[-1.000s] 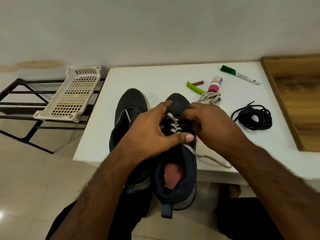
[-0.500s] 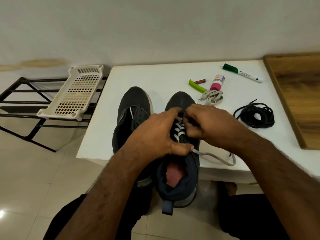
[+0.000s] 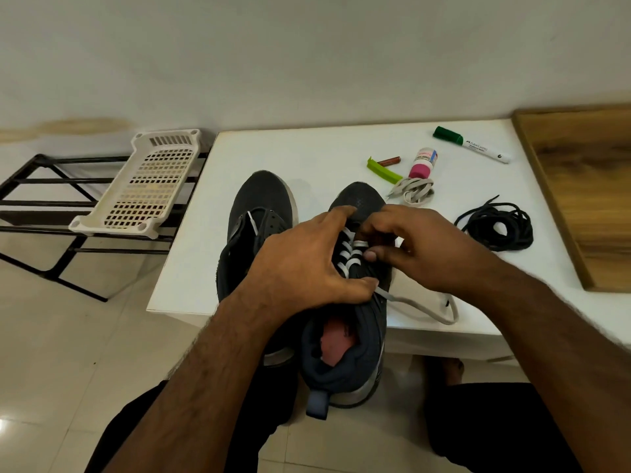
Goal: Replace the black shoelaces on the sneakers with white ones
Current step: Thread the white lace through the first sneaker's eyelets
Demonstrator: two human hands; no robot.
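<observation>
on table (image 3: 307, 155): two sneakers (image 3: 259, 206), perhaps two lace bundles (image 3: 498, 227).

The eyelets of the right sneaker (image 3: 355, 322) were largely covered by the left hand (image 3: 300, 268). The right hand (image 3: 426, 247) fingers' (image 3: 370, 256) hold on the white lace (image 3: 348, 254) could not be made out. The marker (image 3: 473, 149) print was too small to be read.

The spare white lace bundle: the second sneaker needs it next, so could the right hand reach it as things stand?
Probably yes: the white lace bundle lies just beyond the right hand, nothing between.
</observation>
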